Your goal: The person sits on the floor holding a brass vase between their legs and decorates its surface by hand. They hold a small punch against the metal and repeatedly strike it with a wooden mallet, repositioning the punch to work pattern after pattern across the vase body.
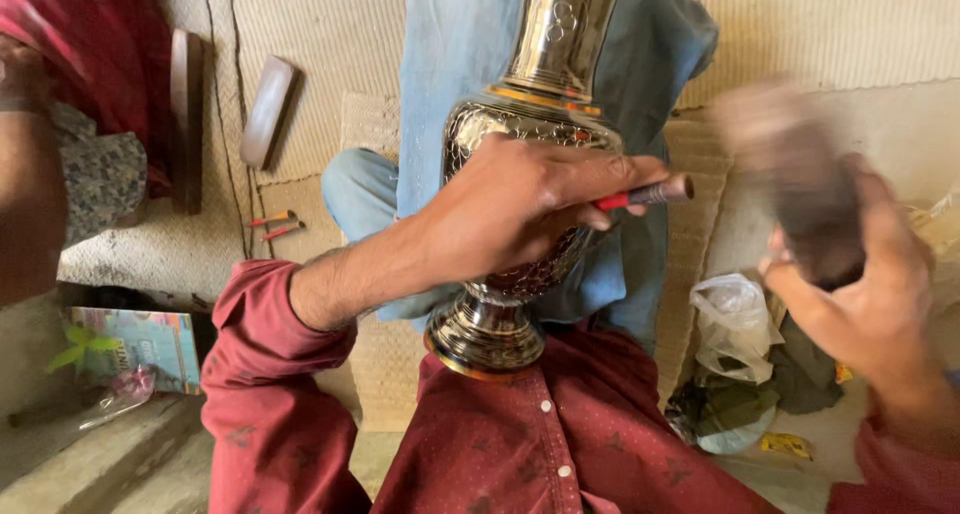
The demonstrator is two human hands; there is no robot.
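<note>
Centre: a tall polished metal vase with an engraved, rounded belly and a flared foot point(520, 174) stands tilted between my knees, its foot resting against my dark red shirt point(560, 444), its smooth neck running up out of view. Behind it hangs a pale blue cloth point(450, 64), draped over a bent knee in blue fabric.

My left hand point(520, 204) lies across the vase's belly, fingers curled and pressed to the engraved surface — between thumb and fingers it pinches a slim metal punch with a red band point(650, 194), whose blunt end points to the right.

My right hand point(860, 294) is raised to the right of the vase, well apart from it, closed around a dark brown wooden block point(800, 184); the block is blurred, so its exact shape cannot be told.

Lower right, on the floor: a crumpled clear plastic bag point(735, 319) atop dark green cloth.

Upper left, on the pale woven mat point(320, 34): a flat oblong wooden piece point(268, 109) and two small red-handled tools point(275, 224) — lying close together. Far left: another person's bare forearm point(25, 194). Lower left: a colourful printed box point(140, 344) beside a concrete step.
</note>
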